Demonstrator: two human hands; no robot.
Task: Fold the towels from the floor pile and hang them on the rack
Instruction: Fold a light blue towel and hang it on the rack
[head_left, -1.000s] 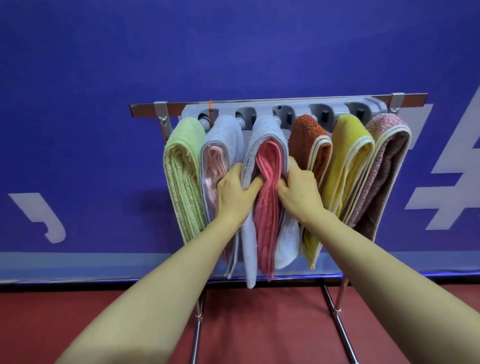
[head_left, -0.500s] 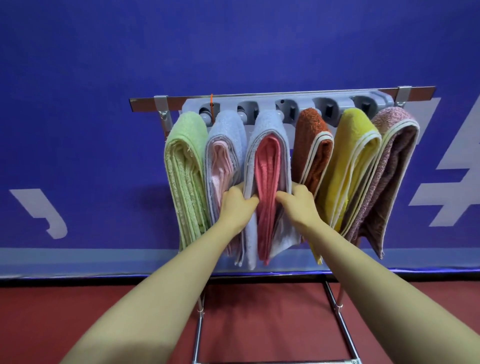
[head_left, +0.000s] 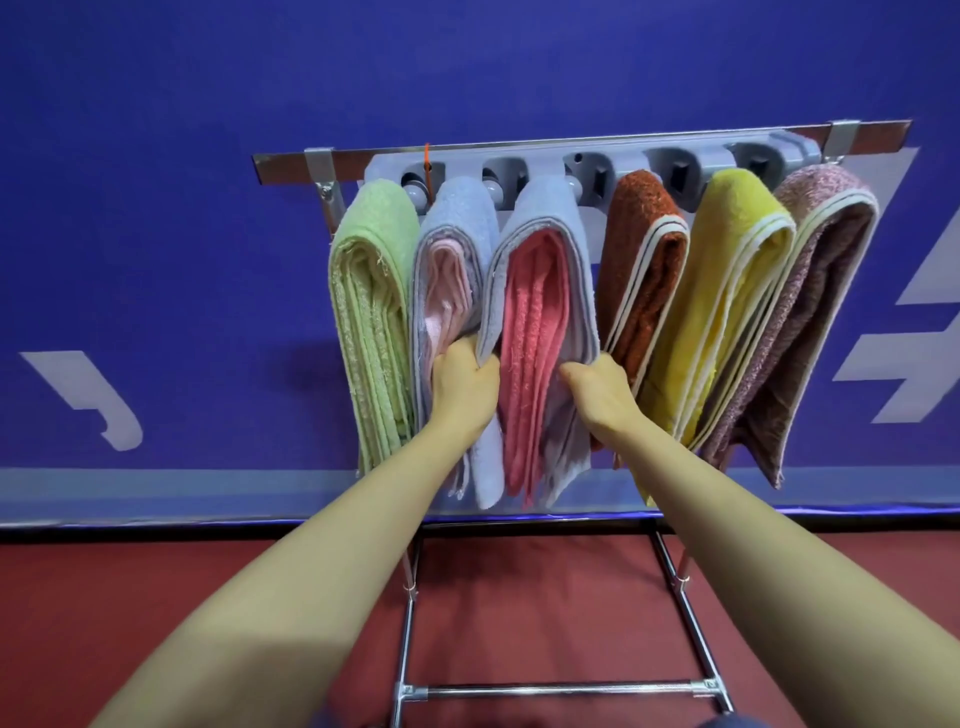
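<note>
Six folded towels hang side by side on the rack (head_left: 582, 150), from the green towel (head_left: 371, 322) at the left end to the mauve towel (head_left: 815, 291) at the right. A person's left hand (head_left: 462, 387) and right hand (head_left: 597, 392) each grasp a side of the third, the blue-and-coral towel (head_left: 535, 322), apparently squaring it on its bar. The red floor (head_left: 156, 597) in view holds no towels, so the job looks nearly done.

Metal rack (head_left: 540, 158) with six folded towels (head_left: 727, 291) side by side
</note>
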